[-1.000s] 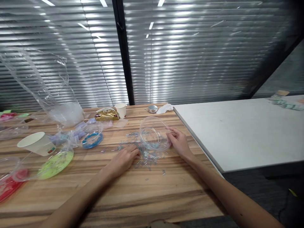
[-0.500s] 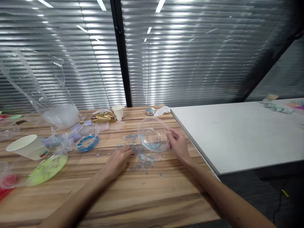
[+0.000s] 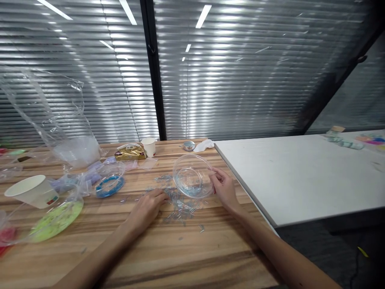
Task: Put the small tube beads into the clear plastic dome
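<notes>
A clear plastic bowl (image 3: 192, 193) is tilted toward me, its rim pinched on the right side by my right hand (image 3: 223, 186). Some small bluish pieces show at its bottom. To the bowl's left and below it, a loose pile of short, clear bluish tube pieces (image 3: 183, 208) is spread over the wooden table (image 3: 156, 253). My left hand (image 3: 152, 200) rests low at the pile's left edge, fingers curled together among the pieces. Whether anything is between those fingertips is hidden.
At left stand a bowl with blue pieces (image 3: 110, 186), a container with yellow-green pieces (image 3: 57, 220), a tilted paper cup (image 3: 31, 190) and a large clear bag (image 3: 76, 150). Behind are a gold packet (image 3: 130, 153), another paper cup (image 3: 149, 147) and a round tin (image 3: 189, 146). A white tabletop (image 3: 285, 176) adjoins at right.
The whole view has shifted slightly, with things sitting a little lower in the picture. Both hands keep nearly the same places at the bowl and the pile.
</notes>
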Available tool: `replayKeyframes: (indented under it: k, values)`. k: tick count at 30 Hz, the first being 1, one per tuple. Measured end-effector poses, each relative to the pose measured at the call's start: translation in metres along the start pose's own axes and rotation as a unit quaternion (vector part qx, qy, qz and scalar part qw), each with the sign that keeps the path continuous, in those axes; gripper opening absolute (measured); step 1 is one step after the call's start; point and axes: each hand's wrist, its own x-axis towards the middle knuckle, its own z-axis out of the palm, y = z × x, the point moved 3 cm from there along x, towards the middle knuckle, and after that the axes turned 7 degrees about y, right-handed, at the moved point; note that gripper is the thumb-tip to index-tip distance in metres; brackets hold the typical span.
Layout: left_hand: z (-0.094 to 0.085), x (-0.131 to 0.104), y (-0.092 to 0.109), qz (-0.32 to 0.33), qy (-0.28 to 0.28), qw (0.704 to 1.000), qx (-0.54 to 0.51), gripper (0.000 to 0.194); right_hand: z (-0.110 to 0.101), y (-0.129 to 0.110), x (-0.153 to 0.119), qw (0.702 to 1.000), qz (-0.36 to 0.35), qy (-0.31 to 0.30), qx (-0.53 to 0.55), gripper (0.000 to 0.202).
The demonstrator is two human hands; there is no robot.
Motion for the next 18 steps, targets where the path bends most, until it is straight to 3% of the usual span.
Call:
replayKeyframes:
  k: [18]
  values:
    - [-0.0012, -0.0002, 0.0045, 0.022, 0.027, 0.999, 0.005, 0.018, -0.0009, -0.0016, -0.0018, 0.999, -0.022, -0.002, -0.028, 0.048]
